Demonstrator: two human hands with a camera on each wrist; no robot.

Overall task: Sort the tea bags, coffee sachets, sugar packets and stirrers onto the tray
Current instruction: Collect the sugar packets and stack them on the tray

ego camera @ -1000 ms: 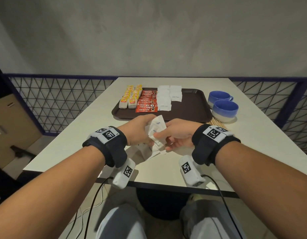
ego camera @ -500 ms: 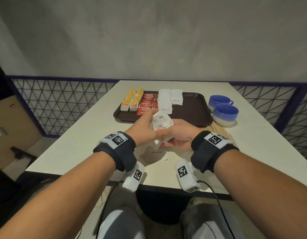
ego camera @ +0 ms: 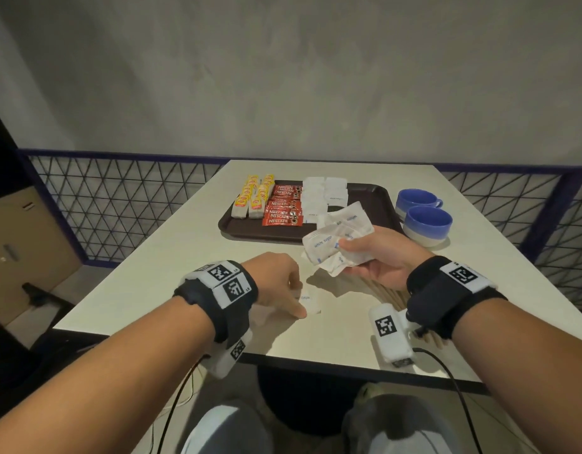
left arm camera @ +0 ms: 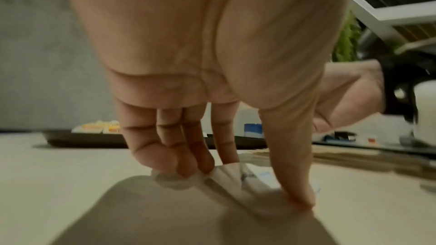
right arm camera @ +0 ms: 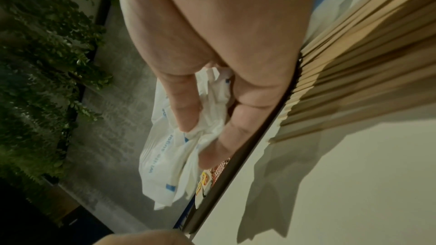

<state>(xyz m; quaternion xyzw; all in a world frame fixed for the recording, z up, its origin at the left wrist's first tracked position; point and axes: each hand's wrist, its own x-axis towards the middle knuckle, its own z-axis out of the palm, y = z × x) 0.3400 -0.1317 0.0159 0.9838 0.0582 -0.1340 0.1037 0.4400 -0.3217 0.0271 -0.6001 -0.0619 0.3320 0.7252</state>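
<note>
a: what has been altered in the last second?

b: the two hands have been parted. a second ago both were closed together on one bunch of white sugar packets just in front of the tray; now the bunch (ego camera: 337,244) is pinched by the right hand (ego camera: 379,262) alone, thumb on top, and has been lifted towards the near edge of the brown tray (ego camera: 378,204).

a: and the left hand?

b: the left hand (ego camera: 278,283) has been lowered to the desk (ego camera: 171,257), where a last loose sugar packet (ego camera: 310,301) is being pinched up between thumb and curled fingertips (left arm camera: 184,169). it has not yet been lifted clear; one edge is seen raised in the left wrist view.

a: what is meant by that for the sorting?

b: the sugar stage is judged nearly finished. the lipton tea bags (ego camera: 253,199), the nescafe sachets (ego camera: 283,209) and two columns of sugar packets (ego camera: 324,196) are already laid in rows on the tray. the held bunch and the stray packet remain to be added.

a: and after that?

b: the wooden stirrers (ego camera: 387,291) are still left on the desk beneath the right wrist, beside the two blue cups (ego camera: 425,221), so they are expected last.
</note>
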